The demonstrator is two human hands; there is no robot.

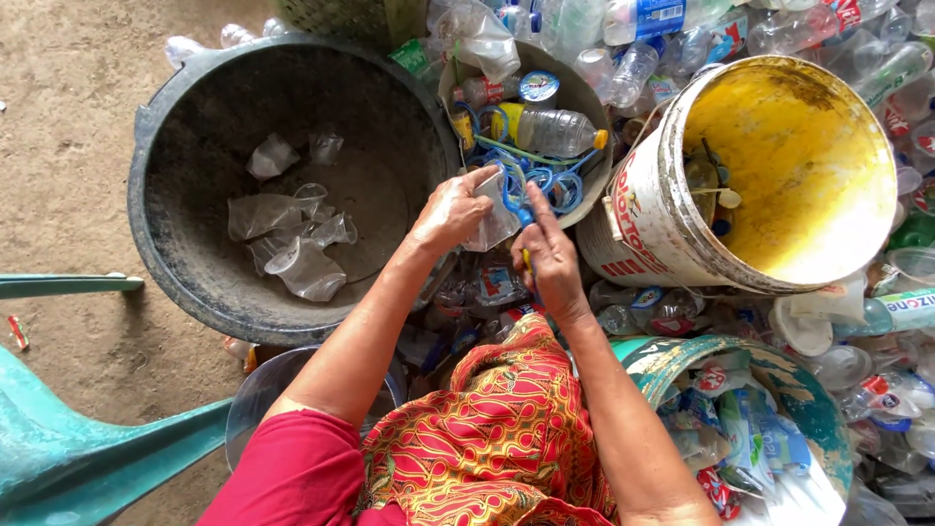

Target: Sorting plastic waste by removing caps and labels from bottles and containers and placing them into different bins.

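- Large black tub (175,244), upper left on the dirt floor: I count several crumpled clear cups lying loose on its bottom. It sits to the left of both hands, closest to the left one.
- White bucket with yellow inside (633,209), right of the hands, tilted toward the camera. A few small bits lie inside; I cannot identify them.
- Grey basin (584,107), directly beyond the hands: holds a clear bottle (555,131) lying on its side, long axis left to right, plus blue plastic rings.
- Teal bucket (672,356), lower right, packed with torn labels; cut off by the frame edge.
- Left hand (450,209): closed in a pinch on a clear plastic cup (495,222), thumb and fingers on its upper edge.
- Right hand (547,255): closed around a small tool with a yellow handle; index finger extended along it toward the cup. Blade or tip is hidden, so I cannot tell its kind.
- The cup hangs between the two hands, above the gap between tub and basin, touching both hands. Its mouth direction is unclear through the transparent wall.
- Bottle heap along the top and right is cut off and too jumbled to resolve.
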